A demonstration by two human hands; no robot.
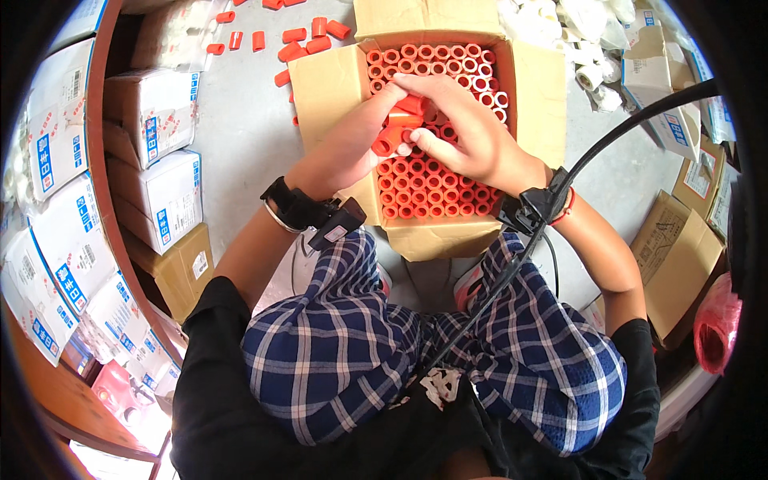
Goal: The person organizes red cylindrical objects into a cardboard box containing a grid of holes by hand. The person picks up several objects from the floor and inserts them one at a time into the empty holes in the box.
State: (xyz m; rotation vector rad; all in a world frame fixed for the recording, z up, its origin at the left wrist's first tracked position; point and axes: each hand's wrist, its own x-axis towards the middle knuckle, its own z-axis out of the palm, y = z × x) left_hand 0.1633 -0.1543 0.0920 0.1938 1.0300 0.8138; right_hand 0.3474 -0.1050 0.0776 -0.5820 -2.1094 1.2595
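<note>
An open cardboard box (432, 240) stands before me, packed with rows of upright red plastic pipe couplings (435, 182). Over its middle, my left hand (354, 135) and my right hand (474, 129) come together around several loose red couplings (390, 140). The left hand cups them from the left and below. The fingertips of the right hand touch them from the right, and its other fingers arch over the top. The hands hide part of the rows beneath. Each wrist wears a black strap with a device.
More red couplings (258, 41) lie scattered on the grey floor beyond the box's left flap. White cartons (159, 120) are stacked at the left. Bagged white fittings (591, 75) and cartons stand at the right. A black cable (636, 117) crosses over my right wrist.
</note>
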